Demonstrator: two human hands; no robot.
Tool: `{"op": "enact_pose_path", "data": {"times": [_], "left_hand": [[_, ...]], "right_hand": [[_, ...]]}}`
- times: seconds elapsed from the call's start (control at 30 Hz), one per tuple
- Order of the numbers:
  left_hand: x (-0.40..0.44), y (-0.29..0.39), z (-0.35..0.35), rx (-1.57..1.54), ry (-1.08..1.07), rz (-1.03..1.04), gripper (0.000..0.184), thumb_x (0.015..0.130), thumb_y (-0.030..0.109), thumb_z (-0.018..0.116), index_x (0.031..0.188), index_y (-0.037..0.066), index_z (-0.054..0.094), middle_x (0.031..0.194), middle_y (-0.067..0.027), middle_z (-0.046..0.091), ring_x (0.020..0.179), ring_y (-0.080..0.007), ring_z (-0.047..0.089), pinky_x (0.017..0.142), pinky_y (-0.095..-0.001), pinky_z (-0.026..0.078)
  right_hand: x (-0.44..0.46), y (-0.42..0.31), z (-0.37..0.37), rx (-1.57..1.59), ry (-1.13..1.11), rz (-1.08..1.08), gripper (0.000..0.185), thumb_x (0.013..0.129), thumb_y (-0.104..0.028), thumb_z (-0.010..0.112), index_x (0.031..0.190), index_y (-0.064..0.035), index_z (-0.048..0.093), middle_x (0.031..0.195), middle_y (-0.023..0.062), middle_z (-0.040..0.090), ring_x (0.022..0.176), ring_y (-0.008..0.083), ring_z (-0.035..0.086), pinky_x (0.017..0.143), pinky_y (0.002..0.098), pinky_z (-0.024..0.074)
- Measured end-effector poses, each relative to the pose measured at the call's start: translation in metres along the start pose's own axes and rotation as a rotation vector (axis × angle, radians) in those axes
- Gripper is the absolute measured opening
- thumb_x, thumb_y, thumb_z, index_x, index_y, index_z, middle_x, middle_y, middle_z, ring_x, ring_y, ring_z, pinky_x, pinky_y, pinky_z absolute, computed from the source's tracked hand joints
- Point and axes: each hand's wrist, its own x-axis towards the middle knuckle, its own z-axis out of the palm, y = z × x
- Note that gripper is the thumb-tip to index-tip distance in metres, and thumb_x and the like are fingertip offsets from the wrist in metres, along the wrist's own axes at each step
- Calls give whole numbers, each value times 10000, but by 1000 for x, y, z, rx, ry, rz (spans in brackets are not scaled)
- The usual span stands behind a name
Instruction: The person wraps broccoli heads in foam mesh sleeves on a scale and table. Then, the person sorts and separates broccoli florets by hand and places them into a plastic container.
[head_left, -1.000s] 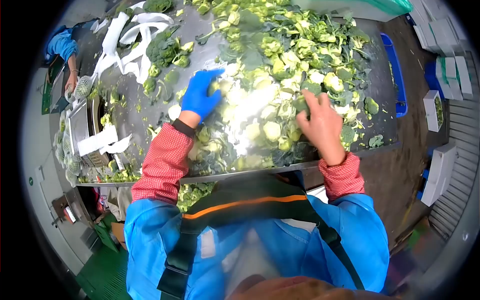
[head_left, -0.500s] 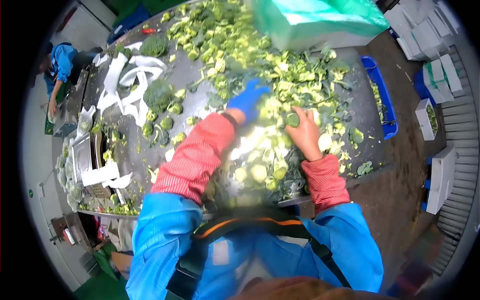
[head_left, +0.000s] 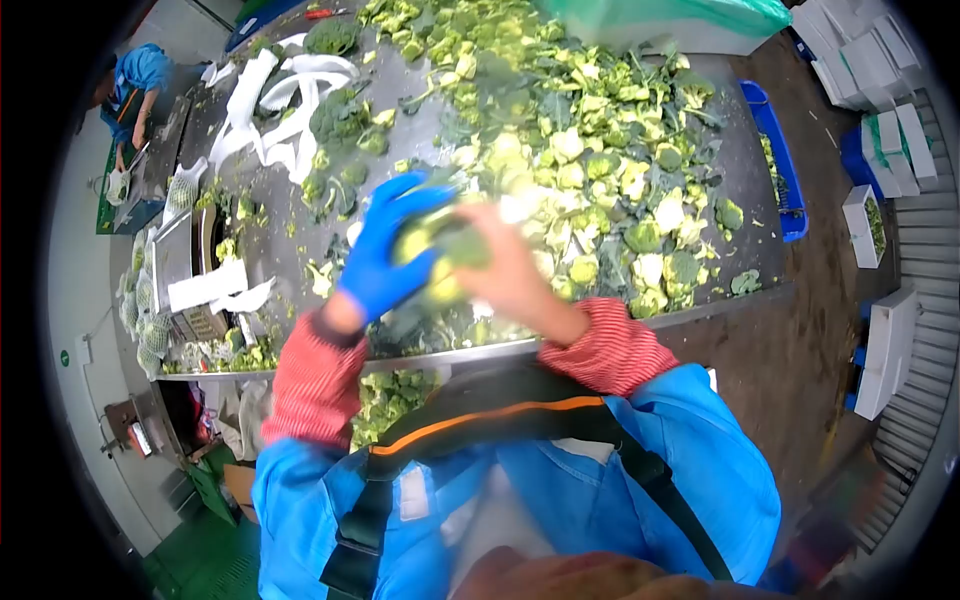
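Note:
My left hand (head_left: 385, 255), in a blue glove, is at the table's near side with its fingers curved around pale green broccoli florets (head_left: 416, 240). Close against it, my bare right hand (head_left: 510, 265) is blurred by motion, its fingers closed on a darker broccoli floret (head_left: 466, 247). The two hands nearly meet, and the exact contact between the florets is smeared. Beyond my hands, a wide heap of cut broccoli florets (head_left: 600, 165) covers the metal table (head_left: 735, 160). A larger broccoli head (head_left: 338, 118) lies on the left part.
White foam nets (head_left: 238, 110) lie at left. A green-lined white box (head_left: 680, 25) stands at the far edge, and a blue crate (head_left: 775, 160) beside the table's right side. A co-worker (head_left: 135, 95) stands at far left. More broccoli (head_left: 390, 400) shows below the near edge.
Both hands have come back toward my body and closer together, the right one moving left with its floret. The left hand now has florets in its fingers. The view has shifted slightly.

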Motion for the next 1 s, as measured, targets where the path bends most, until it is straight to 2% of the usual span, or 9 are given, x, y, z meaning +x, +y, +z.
{"op": "enact_pose_path", "data": {"times": [0.17,0.23,0.3,0.43,0.5,0.6,0.77,0.83,1.0], "left_hand": [[-180,18,-78,-527,1,-900,660,739,141,681,1359,117,456,1360,-120,457,1309,-291,375,1071,-403,326],[-276,-23,-85,-369,9,-1134,745,734,132,728,1403,123,402,1401,-139,417,1313,-321,375,1066,-397,348],[-356,-63,-84,636,-386,-1060,783,727,169,767,1413,125,392,1428,-153,384,1304,-342,386,1050,-397,377],[-296,-59,-49,-110,18,-931,373,820,132,694,1179,68,619,1053,-117,627,959,-224,604,860,-317,468],[-213,-28,-26,20,7,-612,164,866,94,645,1020,45,674,912,-44,641,816,-127,583,751,-272,467],[-120,-4,2,-111,-79,-452,205,863,88,632,1065,71,665,913,-44,630,786,-130,576,715,-254,462],[25,14,78,-156,-204,39,335,868,100,615,1202,104,602,1205,-90,587,1123,-244,562,942,-341,441],[77,-5,120,-58,-164,247,415,852,125,632,1260,112,561,1255,-107,563,1193,-290,506,1014,-388,390],[153,-30,202,380,-337,175,638,766,209,690,1355,230,446,1287,-162,496,1161,-354,501,946,-440,445]], "right_hand": [[-40,-8,124,-36,-653,-30,650,714,-165,698,1291,-91,407,1082,262,493,926,408,589,767,437,500],[-50,-9,131,-242,-772,-104,648,721,-203,691,1298,-106,414,1064,273,495,836,396,612,693,450,516],[-54,-3,122,-419,-762,-214,712,780,-327,684,1379,-121,358,1016,214,488,683,341,605,562,423,500],[-48,18,24,-831,-247,-82,313,801,-198,611,1086,-76,574,883,144,551,754,299,599,596,399,502],[-45,40,-32,-1279,19,78,184,791,-191,619,936,-82,586,887,138,585,648,294,602,521,392,499],[-38,83,-89,-1398,131,167,273,782,-276,639,940,-59,589,842,124,603,713,264,644,545,375,526],[-29,94,-96,-1209,68,436,392,803,-358,630,1048,-63,547,1058,213,577,791,316,662,619,410,540],[-47,117,-101,-1013,216,222,478,708,-244,670,1096,-55,464,1030,216,515,792,402,612,654,467,509],[-80,47,-151,-884,359,297,465,691,-172,647,1130,-103,509,989,165,525,776,369,601,612,455,504]]}}
